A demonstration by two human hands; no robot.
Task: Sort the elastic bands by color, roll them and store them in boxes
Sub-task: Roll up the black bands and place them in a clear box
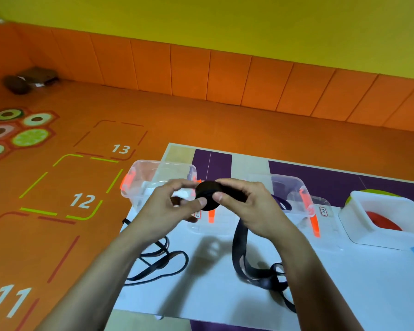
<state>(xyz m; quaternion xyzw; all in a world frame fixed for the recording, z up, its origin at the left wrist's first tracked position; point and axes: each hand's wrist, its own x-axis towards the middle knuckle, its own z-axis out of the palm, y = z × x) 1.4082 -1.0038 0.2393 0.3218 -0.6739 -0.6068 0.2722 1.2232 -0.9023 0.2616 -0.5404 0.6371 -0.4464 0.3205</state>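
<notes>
Left hand (171, 206) and right hand (247, 203) both pinch the black roll (206, 192) (its tail (239, 237) trails onto the counter (213, 299)).

Both arms are bare in all that shows of them: the left forearm (101, 271) and the right forearm (316, 283) are slim and uncovered from the lower edge of the view up to the wrists. The left hand (170, 206) and the right hand (246, 204) are bare too, with slender fingers and plain skin over the knuckles. The left thumbnail (202, 201) and the right thumbnail (217, 196) are cut short, pale and unpainted; finer marks on the skin are too blurred to tell.
</notes>
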